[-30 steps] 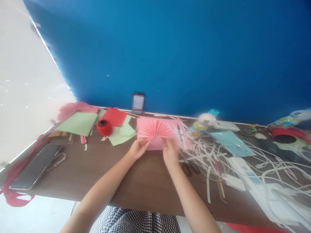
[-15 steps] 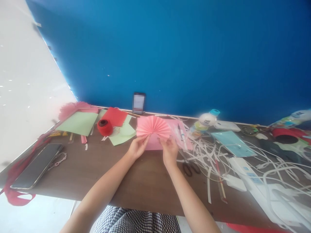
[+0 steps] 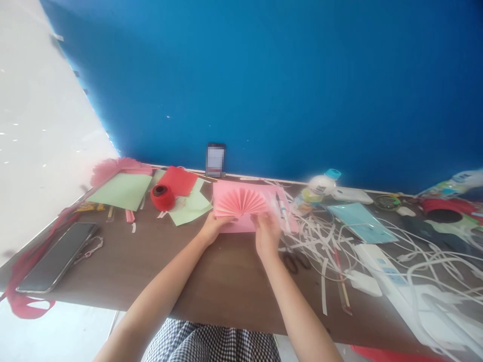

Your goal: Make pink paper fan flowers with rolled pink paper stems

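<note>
A pleated pink paper fan (image 3: 241, 201) is spread in a half circle between my hands, over pink sheets of paper (image 3: 236, 226). My left hand (image 3: 215, 227) pinches its lower left edge, fingers closed on the folds. At the lower right edge my right hand (image 3: 267, 231) grips the other end of the fan. A pen (image 3: 282, 208) lies on the pink paper just right of the fan. Black-handled scissors (image 3: 296, 260) rest on the table close to my right wrist.
Tangled white cables (image 3: 328, 241) and a white power strip (image 3: 388, 271) cover the right side, near a bottle (image 3: 317, 191). Left are a red spool (image 3: 163, 197), green paper (image 3: 123, 191) and a large phone (image 3: 58, 259). A smaller phone (image 3: 216, 160) leans on the blue wall.
The fan has come down slightly and its arc looks flatter. My right hand has shifted a little to the right, and my left fingers now lie along the fan's lower edge.
</note>
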### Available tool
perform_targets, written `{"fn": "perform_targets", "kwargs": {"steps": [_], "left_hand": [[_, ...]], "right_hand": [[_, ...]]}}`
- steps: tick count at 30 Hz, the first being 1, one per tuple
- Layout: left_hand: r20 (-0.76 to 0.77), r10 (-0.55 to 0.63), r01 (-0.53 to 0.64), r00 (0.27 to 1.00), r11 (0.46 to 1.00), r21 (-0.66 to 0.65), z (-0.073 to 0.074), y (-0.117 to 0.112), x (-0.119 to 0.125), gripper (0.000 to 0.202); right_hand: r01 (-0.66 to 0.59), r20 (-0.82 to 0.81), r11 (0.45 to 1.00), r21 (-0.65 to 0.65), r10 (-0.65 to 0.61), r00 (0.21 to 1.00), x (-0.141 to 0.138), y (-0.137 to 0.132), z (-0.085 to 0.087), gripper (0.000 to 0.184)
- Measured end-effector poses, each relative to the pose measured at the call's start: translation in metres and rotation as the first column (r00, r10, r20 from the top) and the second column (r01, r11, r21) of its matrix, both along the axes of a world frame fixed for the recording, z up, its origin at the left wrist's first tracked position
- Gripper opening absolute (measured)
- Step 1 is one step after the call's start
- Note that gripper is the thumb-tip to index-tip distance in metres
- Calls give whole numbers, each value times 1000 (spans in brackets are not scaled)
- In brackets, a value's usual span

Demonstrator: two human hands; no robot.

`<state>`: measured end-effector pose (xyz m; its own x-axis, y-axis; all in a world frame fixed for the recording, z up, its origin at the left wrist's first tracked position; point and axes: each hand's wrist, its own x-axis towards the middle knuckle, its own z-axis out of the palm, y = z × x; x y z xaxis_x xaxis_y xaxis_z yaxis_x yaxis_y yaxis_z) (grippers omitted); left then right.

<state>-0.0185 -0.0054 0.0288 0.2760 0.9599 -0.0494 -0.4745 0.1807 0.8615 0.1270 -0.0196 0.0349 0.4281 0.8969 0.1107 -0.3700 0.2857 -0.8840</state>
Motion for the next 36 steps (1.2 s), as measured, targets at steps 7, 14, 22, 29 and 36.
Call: {"fn": "perform_targets", "kwargs": {"steps": [7, 14, 22, 29, 36], "left_hand": [[101, 26, -16, 995, 995, -97, -4, 2, 4, 22], [121, 51, -32, 991, 987, -156, -4, 2, 5, 30], [194, 44, -6, 980, 980, -197, -9, 6, 4, 26], [376, -1, 75, 927, 980, -183, -8, 5, 0, 12], [407, 40, 29, 912, 986, -162, -5, 5, 2, 16]], "right_hand": [[41, 85, 999, 19, -43, 995, 0, 1, -6, 32], [44, 251, 999, 22, -49, 967, 1, -1, -5, 28], [77, 313, 997, 17, -79, 946, 0, -1, -1, 34], [-82, 76, 996, -25, 84, 994, -1, 2, -8, 37], [-310, -214, 946, -95, 285, 934, 4, 6, -10, 16]]}}
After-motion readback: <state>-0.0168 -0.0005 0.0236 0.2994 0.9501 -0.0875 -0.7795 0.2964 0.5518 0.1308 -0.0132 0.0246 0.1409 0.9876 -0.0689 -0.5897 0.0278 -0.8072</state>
